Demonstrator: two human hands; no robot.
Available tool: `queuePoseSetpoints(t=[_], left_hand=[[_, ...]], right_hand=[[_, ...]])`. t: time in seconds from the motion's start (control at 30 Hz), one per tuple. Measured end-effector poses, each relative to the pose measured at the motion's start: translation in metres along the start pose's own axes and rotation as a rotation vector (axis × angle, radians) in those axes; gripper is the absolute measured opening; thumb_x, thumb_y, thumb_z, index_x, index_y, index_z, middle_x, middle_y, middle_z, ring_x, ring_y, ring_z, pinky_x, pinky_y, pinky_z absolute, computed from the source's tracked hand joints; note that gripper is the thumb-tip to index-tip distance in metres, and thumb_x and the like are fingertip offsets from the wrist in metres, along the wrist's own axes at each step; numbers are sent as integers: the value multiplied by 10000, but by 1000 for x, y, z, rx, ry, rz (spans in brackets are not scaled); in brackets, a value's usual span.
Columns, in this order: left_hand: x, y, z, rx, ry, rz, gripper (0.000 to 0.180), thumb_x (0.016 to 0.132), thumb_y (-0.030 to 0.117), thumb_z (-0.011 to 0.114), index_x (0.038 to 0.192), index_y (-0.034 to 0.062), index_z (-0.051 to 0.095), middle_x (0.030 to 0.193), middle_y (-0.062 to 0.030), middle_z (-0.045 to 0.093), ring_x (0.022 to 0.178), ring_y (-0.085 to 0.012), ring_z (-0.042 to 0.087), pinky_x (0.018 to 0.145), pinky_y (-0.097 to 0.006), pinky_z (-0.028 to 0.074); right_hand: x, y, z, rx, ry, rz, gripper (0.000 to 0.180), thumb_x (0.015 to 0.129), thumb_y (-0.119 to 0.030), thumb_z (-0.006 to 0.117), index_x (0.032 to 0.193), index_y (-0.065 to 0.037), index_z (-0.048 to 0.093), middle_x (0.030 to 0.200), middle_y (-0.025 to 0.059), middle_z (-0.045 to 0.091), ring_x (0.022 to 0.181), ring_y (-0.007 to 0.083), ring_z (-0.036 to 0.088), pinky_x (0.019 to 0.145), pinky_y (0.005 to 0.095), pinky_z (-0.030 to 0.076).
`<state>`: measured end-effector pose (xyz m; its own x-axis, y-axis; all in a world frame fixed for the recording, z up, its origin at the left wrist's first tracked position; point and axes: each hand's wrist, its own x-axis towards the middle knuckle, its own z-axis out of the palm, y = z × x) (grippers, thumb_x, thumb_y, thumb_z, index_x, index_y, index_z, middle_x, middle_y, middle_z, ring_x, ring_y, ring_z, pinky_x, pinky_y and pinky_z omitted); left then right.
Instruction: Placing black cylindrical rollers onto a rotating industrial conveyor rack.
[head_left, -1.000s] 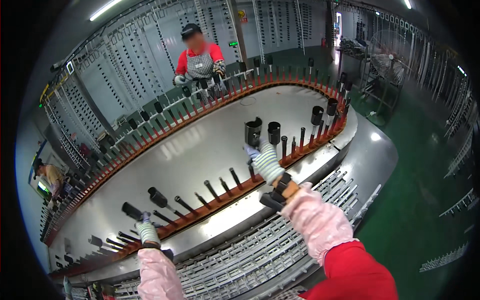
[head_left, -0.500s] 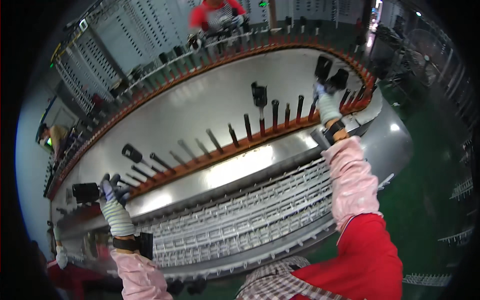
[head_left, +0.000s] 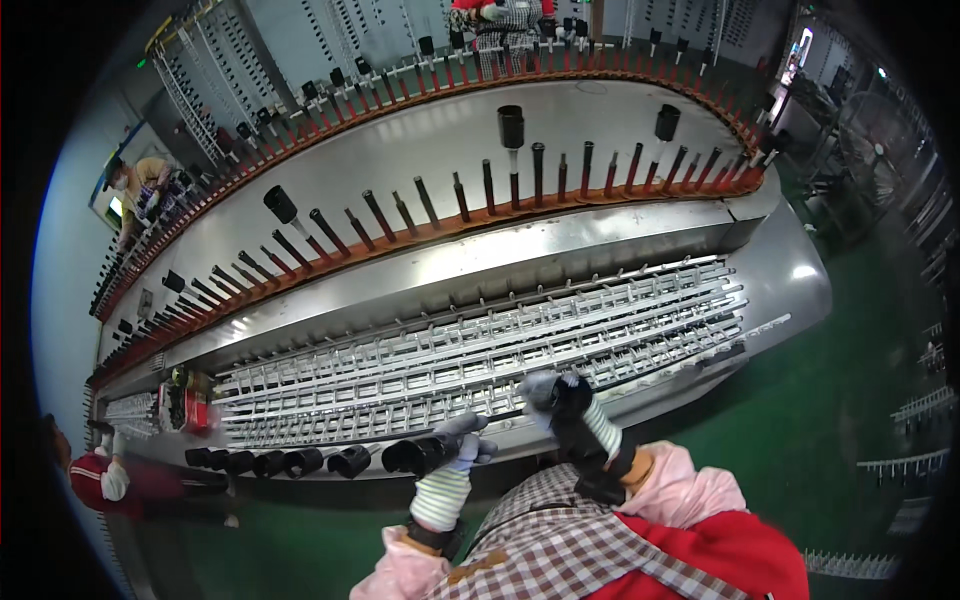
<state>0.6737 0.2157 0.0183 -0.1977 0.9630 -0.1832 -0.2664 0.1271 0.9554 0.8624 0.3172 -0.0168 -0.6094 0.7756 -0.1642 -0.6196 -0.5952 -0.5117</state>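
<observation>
My left hand [head_left: 458, 452], in a striped grey-tipped glove, is closed about a black cylindrical cup [head_left: 415, 456] at the rack's front edge. That cup sits at the right end of a row of similar black cups [head_left: 303, 461]. Before my body, my right hand [head_left: 556, 396] is curled round a dark cylindrical piece [head_left: 572, 402], probably another black cup; blur and the glove hide part of it. Beneath and beyond both hands lie layers of white metal racks [head_left: 480, 350] with short pegs.
An oval conveyor [head_left: 400, 240] carries upright dark spindles; some bear black cups, such as one cup [head_left: 511, 128]. Co-workers stand at the far side [head_left: 505, 25], far left [head_left: 140, 190] and near left [head_left: 95, 475]. A red box [head_left: 195, 405] stands left of the racks. A fan [head_left: 865, 150] is at right.
Both hands have come back from the conveyor spindles to the near rack edge, the left moving right, the right moving left and nearer. My view has shifted, exposing the black cup row.
</observation>
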Motion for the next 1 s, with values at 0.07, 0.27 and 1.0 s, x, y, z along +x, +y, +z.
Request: queuePoseSetpoints(t=[0.07, 0.27, 1.0], left_hand=[[4, -46, -16, -90, -9, 59, 334, 884, 187, 579, 1152, -5, 525, 1063, -149, 594, 797, -185, 627, 653, -272, 518], [30, -117, -45, -135, 20, 79, 268, 814, 118, 638, 1057, 14, 595, 890, -84, 628, 640, -176, 612, 554, -264, 486], [-5, -93, -35, 66, 118, 42, 90, 876, 166, 585, 895, 86, 546, 701, -16, 562, 480, -100, 497, 428, -234, 410]], right_hand=[[-17, 37, -31, -331, 63, -63, 269, 909, -186, 455, 1089, -26, 574, 1049, 68, 602, 951, 169, 572, 865, 289, 442], [-31, 56, -26, -1010, 281, -418, 277, 813, -61, 538, 1090, -74, 558, 991, 126, 613, 907, 280, 612, 778, 343, 492], [-65, 26, -43, -1258, 512, -332, 189, 837, -99, 615, 1014, -39, 592, 768, 30, 621, 604, 115, 544, 503, 284, 475]])
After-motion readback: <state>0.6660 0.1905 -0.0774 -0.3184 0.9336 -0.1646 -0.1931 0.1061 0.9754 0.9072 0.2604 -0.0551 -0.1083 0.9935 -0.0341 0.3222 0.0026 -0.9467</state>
